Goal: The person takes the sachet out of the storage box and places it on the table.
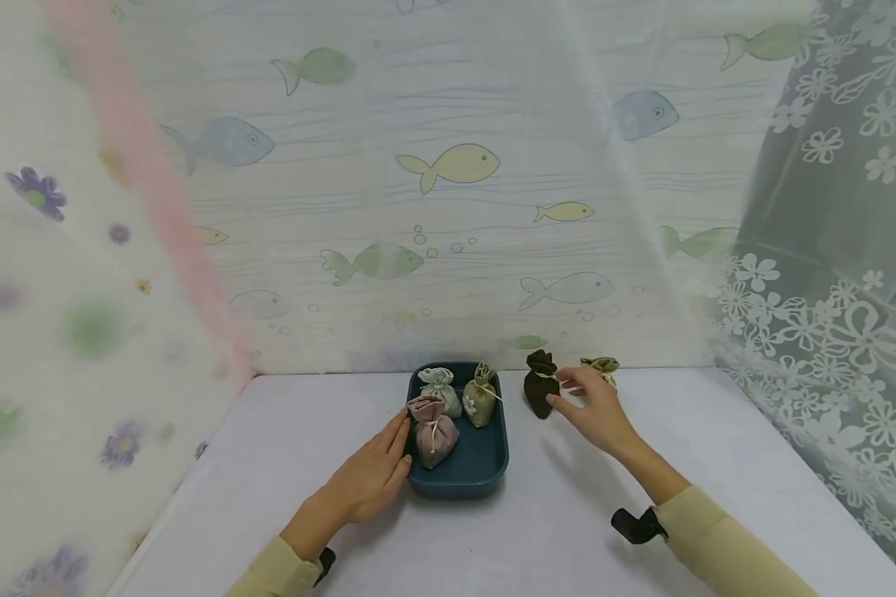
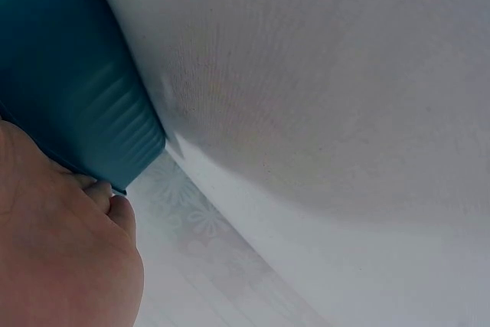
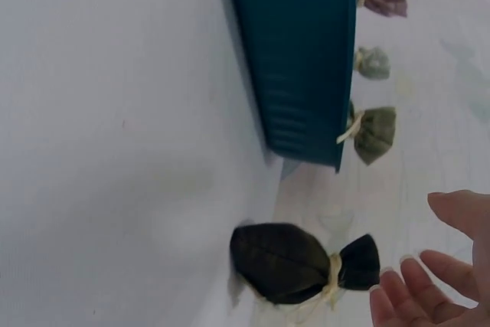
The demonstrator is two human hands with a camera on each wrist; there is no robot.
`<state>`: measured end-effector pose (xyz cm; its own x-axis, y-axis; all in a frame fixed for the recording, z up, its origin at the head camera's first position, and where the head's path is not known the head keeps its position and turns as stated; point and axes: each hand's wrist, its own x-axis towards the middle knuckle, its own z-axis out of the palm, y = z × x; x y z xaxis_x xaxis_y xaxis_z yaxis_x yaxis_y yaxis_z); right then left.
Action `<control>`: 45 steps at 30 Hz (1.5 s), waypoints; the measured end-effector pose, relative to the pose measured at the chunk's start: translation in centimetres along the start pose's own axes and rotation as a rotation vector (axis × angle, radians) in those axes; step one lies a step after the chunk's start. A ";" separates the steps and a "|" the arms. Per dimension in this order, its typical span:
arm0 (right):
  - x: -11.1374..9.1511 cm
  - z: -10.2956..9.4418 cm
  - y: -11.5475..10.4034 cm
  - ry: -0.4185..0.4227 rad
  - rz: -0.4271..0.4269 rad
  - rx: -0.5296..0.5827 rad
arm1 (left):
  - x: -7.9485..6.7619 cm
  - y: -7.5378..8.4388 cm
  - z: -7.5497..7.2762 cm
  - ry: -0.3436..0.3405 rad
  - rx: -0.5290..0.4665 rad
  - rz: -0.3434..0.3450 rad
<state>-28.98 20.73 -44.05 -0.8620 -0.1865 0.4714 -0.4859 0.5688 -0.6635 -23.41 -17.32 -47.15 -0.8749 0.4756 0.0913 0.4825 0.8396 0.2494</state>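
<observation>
My left hand rests against the left side of a dark blue tray, its fingers straight along the rim. In the tray sit a mauve drawstring pouch, a pale grey-green pouch and an olive pouch. Right of the tray, a dark brown pouch with a pale tie stands on the table. My right hand reaches beside it, thumb and fingers spread. From the right wrist, the fingertips are right by the gathered top of the brown pouch, with nothing gripped.
Another olive-gold pouch stands behind my right hand, partly hidden by it. The white table ends at a fish-print curtain close behind the pouches. Sheer floral fabric hangs on the right.
</observation>
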 end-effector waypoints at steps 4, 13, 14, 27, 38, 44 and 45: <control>-0.1 0.7 -0.8 -0.019 -0.036 0.015 | 0.0 0.0 0.0 0.005 -0.007 0.004; 0.1 2.3 -2.6 -0.072 -0.062 0.031 | 0.3 -0.1 0.2 0.000 0.004 0.011; 0.2 2.5 -2.7 -0.080 -0.063 0.038 | 0.3 -0.1 0.2 -0.002 0.004 0.012; 0.7 6.1 -4.6 -0.190 -0.062 0.131 | 0.2 -0.1 0.0 -0.004 -0.005 0.013; 1.7 9.6 -5.9 -0.274 -0.099 0.156 | 0.1 -0.3 0.1 -0.006 0.013 0.013; 2.3 11.5 -6.5 -0.296 -0.099 0.147 | 0.1 -0.3 0.1 -0.010 0.011 0.010; 2.3 11.7 -6.6 -0.300 -0.102 0.151 | 0.1 -0.3 0.0 -0.011 0.011 0.010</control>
<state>-29.49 7.15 -45.41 -0.8008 -0.4765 0.3629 -0.5686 0.4144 -0.7106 -23.68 -17.54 -47.26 -0.8695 0.4869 0.0831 0.4918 0.8376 0.2378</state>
